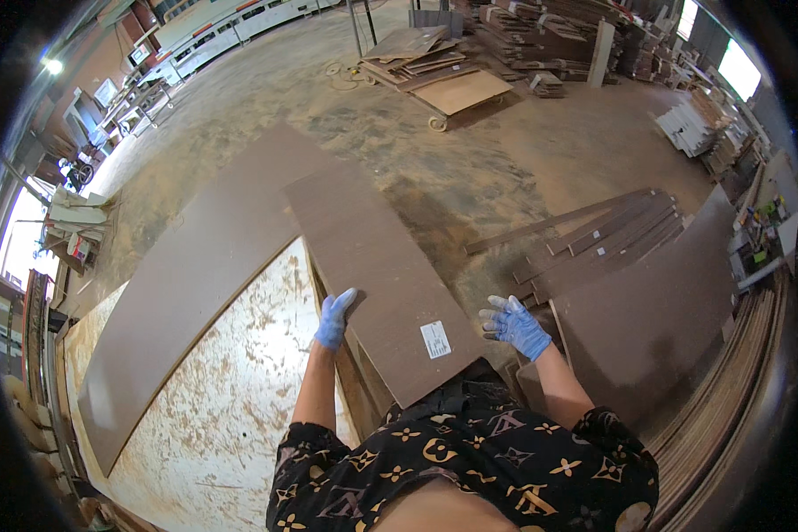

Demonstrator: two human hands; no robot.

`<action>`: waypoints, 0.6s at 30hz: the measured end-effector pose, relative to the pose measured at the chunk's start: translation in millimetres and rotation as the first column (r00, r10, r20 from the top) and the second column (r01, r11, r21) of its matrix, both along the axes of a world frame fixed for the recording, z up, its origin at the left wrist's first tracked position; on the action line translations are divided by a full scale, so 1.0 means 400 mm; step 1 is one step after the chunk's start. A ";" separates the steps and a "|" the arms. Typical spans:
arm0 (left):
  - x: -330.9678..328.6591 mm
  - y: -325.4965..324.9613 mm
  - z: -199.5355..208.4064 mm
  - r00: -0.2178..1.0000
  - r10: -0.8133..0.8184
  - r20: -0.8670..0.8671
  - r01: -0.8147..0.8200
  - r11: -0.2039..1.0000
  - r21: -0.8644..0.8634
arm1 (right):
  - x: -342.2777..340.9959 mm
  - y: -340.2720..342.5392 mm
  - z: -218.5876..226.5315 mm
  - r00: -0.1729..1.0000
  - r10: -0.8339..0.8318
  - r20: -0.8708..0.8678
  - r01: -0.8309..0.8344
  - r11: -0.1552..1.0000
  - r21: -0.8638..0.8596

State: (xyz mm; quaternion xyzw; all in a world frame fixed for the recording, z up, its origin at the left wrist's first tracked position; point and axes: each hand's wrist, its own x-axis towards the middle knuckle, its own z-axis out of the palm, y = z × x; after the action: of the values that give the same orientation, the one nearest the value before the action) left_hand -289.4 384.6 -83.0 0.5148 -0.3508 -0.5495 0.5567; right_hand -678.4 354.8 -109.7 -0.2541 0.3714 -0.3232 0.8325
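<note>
A long brown wood-look panel lies in front of me, its near end against my waist and a white label on its near right corner. My left hand, in a pale blue-white glove, grips the panel's left edge with the thumb on top; its other fingers are partly hidden. My right hand, gloved the same way, is off the panel's right edge with fingers spread and nothing in it. Under the panel's far left side is a larger brown sheet, resting on a scuffed white board.
To the right are stacked brown strips and a broad dark brown sheet. A low wheeled cart carries panels farther off, before piles of boards. Long board edges run along the right side. Machinery stands far left.
</note>
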 end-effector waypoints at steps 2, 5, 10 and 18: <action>-0.018 -0.161 -0.011 0.991 -0.105 0.081 0.103 0.994 0.034 | 0.010 -0.108 -0.023 0.993 0.111 0.042 -0.111 0.994 -0.003; -0.073 -0.439 -0.036 0.956 -0.275 0.104 0.266 0.959 0.096 | 0.062 -0.252 -0.041 0.994 0.067 -0.084 -0.078 0.989 -0.129; -0.125 -0.883 -0.141 0.910 -0.350 -0.221 0.394 0.897 0.201 | 0.091 -0.546 -0.069 0.999 -0.030 -0.009 0.031 1.000 0.004; -0.106 -1.334 -0.234 0.816 -0.211 -0.539 0.470 0.784 0.405 | 0.168 -1.128 -0.062 0.998 -0.064 0.020 0.058 0.977 0.207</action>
State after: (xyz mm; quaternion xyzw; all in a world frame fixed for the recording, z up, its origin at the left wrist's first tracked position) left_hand -331.7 -149.2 -176.8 0.4239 -0.1344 -0.8242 0.3507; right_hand -611.2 -96.2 -134.4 -0.1506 0.3996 -0.3117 0.8488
